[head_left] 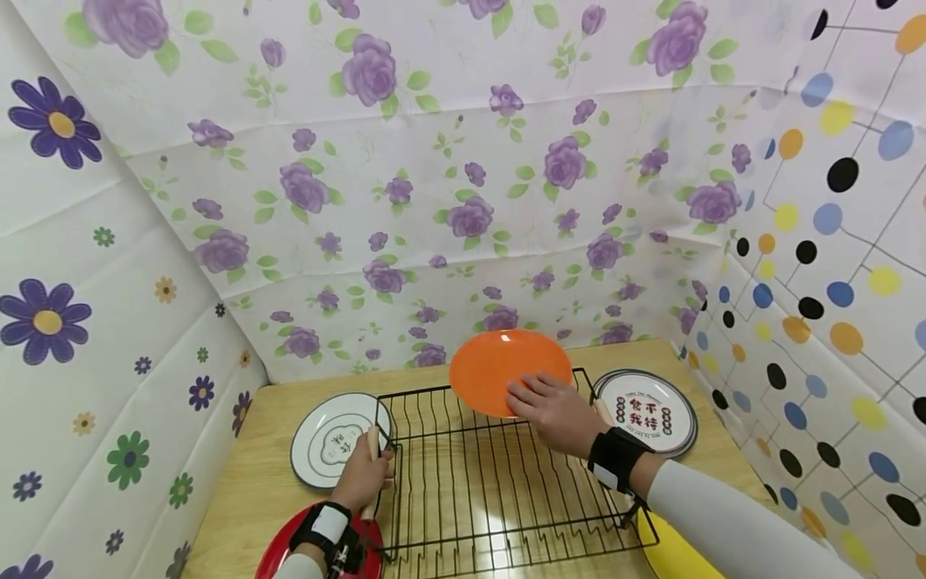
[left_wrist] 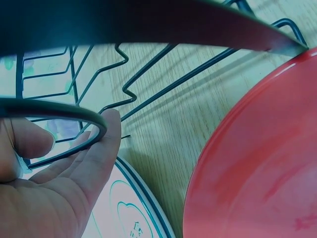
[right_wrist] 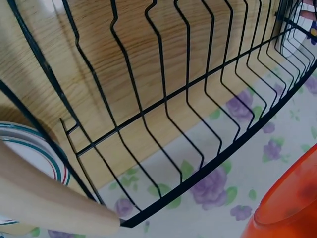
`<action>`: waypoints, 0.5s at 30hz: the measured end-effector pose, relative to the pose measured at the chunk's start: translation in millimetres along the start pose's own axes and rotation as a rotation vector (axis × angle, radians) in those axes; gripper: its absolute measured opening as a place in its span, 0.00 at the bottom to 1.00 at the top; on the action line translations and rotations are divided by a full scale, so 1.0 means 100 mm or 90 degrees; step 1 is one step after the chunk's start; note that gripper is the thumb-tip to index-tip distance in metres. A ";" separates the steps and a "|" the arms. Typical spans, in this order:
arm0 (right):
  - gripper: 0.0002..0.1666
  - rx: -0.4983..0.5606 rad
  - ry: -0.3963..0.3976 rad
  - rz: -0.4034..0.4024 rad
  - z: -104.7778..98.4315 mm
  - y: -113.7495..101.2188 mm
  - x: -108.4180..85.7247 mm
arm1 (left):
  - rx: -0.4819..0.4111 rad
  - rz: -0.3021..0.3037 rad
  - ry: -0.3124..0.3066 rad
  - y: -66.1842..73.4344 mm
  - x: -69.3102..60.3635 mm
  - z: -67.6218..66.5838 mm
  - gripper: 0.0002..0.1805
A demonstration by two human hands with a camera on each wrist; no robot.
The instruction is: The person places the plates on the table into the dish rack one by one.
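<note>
A black wire dish rack (head_left: pixel 463 474) with pale wooden side handles stands in the middle of the table. My left hand (head_left: pixel 365 474) holds the rack at its left handle; in the left wrist view, thumb and fingers lie on either side of a dark loop. An orange plate (head_left: pixel 499 370) is tilted up over the rack's back edge. My right hand (head_left: pixel 553 414) grips its lower right edge, fingers across the glossy face and the thumb hidden. In the right wrist view only part of the orange plate (right_wrist: pixel 292 203) shows, apart from the wires; the hand is out of sight.
White patterned plates lie left (head_left: pixel 318 434) and right (head_left: pixel 647 414) of the rack. A red plate (head_left: pixel 278 555) is at the front left, a yellow one (head_left: pixel 673 551) at the front right, partly under my right arm. Patterned cloth walls (head_left: pixel 434 201) enclose the wooden table (head_left: pixel 246 474).
</note>
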State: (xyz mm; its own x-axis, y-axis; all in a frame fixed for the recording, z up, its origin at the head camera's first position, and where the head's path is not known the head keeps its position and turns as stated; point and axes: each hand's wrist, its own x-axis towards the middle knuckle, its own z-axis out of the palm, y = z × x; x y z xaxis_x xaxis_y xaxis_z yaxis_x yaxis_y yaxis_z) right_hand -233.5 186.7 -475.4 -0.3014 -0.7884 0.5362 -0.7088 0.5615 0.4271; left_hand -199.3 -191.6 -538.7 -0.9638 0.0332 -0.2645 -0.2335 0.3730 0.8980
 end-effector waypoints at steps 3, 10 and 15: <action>0.37 0.001 0.011 -0.004 0.01 -0.03 0.03 | -0.007 0.004 0.000 0.01 0.00 0.00 0.36; 0.40 -0.003 0.034 -0.017 0.02 -0.11 0.08 | -0.020 0.007 -0.009 -0.01 0.02 0.00 0.35; 0.39 -0.001 0.045 -0.027 0.02 -0.15 0.10 | 0.018 0.016 -0.020 -0.01 0.01 -0.06 0.36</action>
State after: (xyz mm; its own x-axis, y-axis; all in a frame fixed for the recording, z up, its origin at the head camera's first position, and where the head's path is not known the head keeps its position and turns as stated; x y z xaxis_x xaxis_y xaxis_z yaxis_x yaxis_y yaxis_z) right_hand -227.3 169.9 -477.4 -0.2254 -0.7916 0.5680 -0.7191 0.5285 0.4512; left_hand -200.9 -197.1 -537.7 -0.9646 0.0714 -0.2538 -0.2058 0.3973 0.8943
